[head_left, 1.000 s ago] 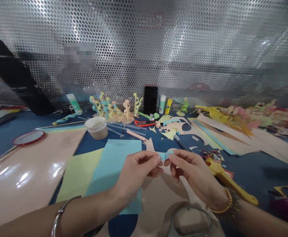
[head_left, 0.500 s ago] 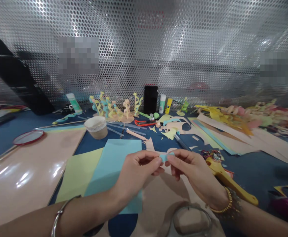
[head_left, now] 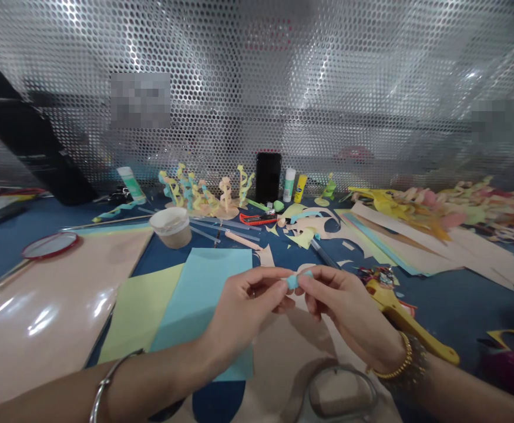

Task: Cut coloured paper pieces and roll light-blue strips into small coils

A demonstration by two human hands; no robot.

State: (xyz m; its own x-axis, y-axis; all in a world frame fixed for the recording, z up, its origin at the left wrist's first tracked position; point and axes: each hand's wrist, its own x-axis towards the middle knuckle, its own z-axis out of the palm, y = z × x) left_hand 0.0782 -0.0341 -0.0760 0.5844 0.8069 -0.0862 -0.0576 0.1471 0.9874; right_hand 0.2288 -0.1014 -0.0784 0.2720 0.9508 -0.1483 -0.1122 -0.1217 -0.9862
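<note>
Between the fingertips of both hands is a small piece of light blue paper (head_left: 292,282), folded or curled and partly covered by the fingers. My left hand (head_left: 250,299) pinches its left end, and my right hand (head_left: 342,299) pinches the right end. Under the left forearm lie a light blue paper sheet (head_left: 208,276) and a pale yellow sheet (head_left: 140,311). Below the hands is a peach paper sheet (head_left: 289,352), and a scissors handle (head_left: 342,390) shows at its near edge. A yellow-handled tool (head_left: 415,326) lies beside my right wrist.
Farther back stand a paper cup (head_left: 171,229), curled paper figures (head_left: 204,194), a phone (head_left: 268,178), glue sticks (head_left: 289,185) and a red utility knife (head_left: 257,218). Paper scraps (head_left: 313,226) lie behind the hands. A glossy peach pack (head_left: 54,294) and a red-rimmed magnifier (head_left: 50,245) are at left.
Both hands stay almost in place, still pinching the blue paper piece. Its visible part has turned slightly between the fingertips.
</note>
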